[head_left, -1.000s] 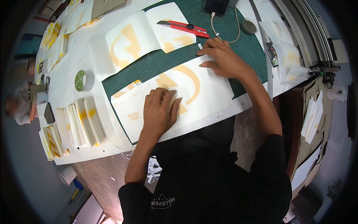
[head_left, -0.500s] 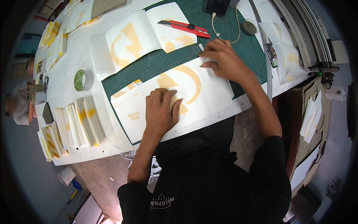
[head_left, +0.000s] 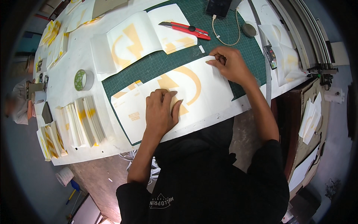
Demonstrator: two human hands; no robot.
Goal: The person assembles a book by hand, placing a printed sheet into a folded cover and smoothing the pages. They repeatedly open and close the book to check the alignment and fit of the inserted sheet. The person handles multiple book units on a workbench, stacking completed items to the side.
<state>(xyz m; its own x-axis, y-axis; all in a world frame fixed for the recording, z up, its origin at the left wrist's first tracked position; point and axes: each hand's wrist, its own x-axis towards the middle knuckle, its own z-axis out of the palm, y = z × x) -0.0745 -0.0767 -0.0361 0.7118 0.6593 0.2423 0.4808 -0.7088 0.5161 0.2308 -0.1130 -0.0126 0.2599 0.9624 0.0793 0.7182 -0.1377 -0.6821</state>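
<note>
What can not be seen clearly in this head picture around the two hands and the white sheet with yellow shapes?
- Head view: the left hand lies flat on the white sheet with yellow shapes and covers part of them.
- The right hand pinches the sheet's far corner; its fingertips hide the edge there.
- The small print on the sheet is too small to read.
- The black device is cut by the top edge.

white sheet with yellow shapes; green mat

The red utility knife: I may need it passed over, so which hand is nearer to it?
Right. The right hand pinches the white sheet's top corner just below the red utility knife; the left hand lies flat lower down the sheet, farther away.
</note>
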